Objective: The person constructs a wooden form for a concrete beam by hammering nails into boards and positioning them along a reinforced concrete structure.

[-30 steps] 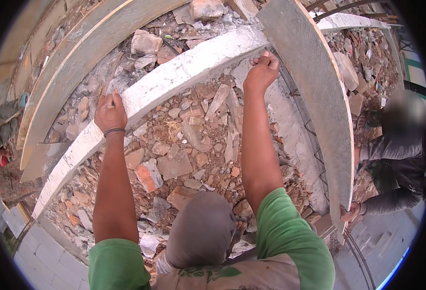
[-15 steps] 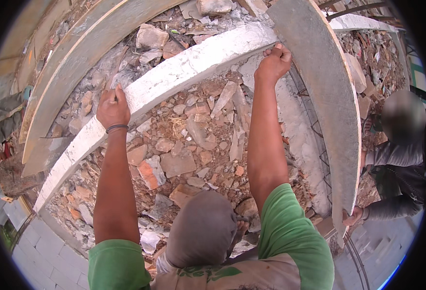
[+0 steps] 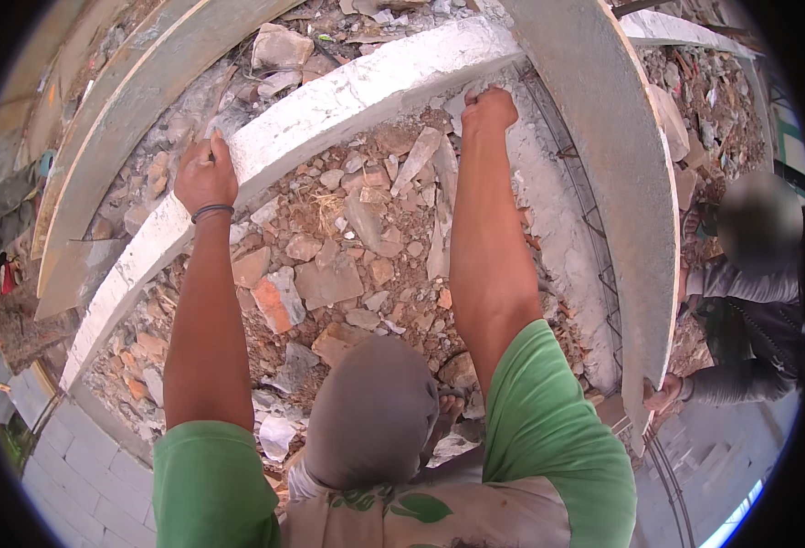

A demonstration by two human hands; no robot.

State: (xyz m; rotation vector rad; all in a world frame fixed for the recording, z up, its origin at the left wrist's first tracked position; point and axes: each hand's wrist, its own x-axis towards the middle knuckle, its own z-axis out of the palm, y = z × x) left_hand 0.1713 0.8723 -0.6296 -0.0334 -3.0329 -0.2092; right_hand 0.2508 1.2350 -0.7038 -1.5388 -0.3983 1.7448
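A long white beam-like strip (image 3: 329, 110) with a rough surface crosses the rubble from lower left to upper right. My left hand (image 3: 206, 173) is closed at its left part, the fingers curled against the strip and the thumb upward. Whatever those fingers may hold is hidden. My right hand (image 3: 490, 110) is also closed, below the strip's right end and left of a large grey panel (image 3: 603, 155). Its curled fingers face away, so I cannot make out anything in them. A co-worker's hand (image 3: 664, 395) grips the panel's near end.
Broken bricks and stones (image 3: 329, 283) cover the ground between my arms. Steel reinforcing bars (image 3: 594, 228) run beside the panel. More grey panels (image 3: 137, 128) stand at upper left. A co-worker (image 3: 749, 301) is at the right; grey paving (image 3: 83, 466) lies at lower left.
My right hand has drawn back from the corner of the strip and panel, moving slightly left and nearer. My left hand keeps its place on the strip. The view has shifted a little.
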